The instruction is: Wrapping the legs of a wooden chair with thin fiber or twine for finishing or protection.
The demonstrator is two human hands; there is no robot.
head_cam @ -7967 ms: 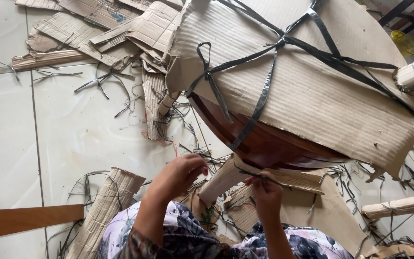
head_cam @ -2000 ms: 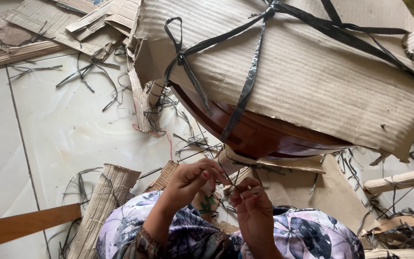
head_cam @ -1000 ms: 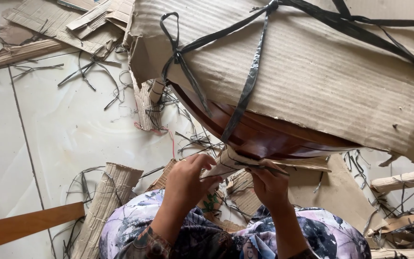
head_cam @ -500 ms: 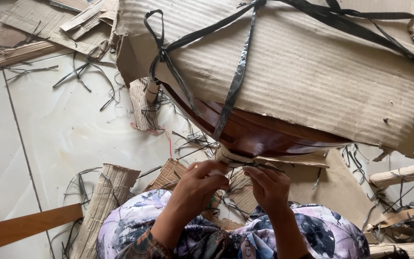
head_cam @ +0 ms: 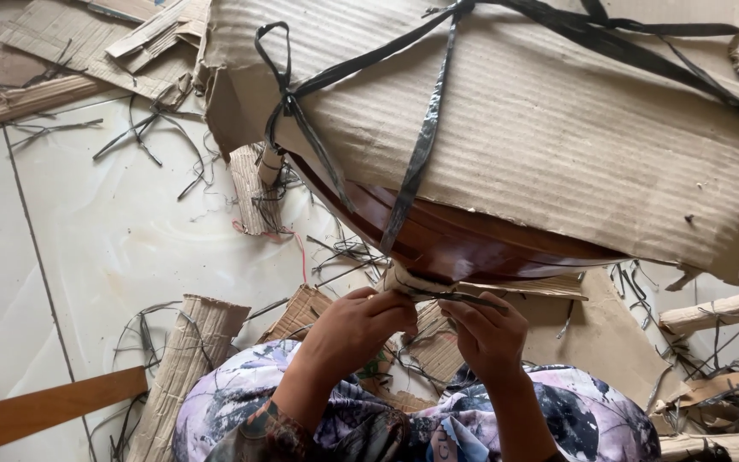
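Left hand (head_cam: 359, 325): fingers curled, pinching the dark strap (head_cam: 464, 298) where it crosses the wrapped leg (head_cam: 416, 282).
Right hand (head_cam: 491, 334): fingertips pressed together on the same strap, just beside the left.
Leg: cardboard-wrapped, under the brown wood (head_cam: 464, 244).
Advice: I judge it best to keep both pinches close and the strap taut against the leg.
Beyond: cardboard cover (head_cam: 558, 128) bound by straps; scraps (head_cam: 70, 34) on the floor (head_cam: 104, 248).

A large brown corrugated-cardboard package (head_cam: 540, 145), tied with dark straps (head_cam: 425, 145), fills the upper right, its glossy brown contents showing beneath.
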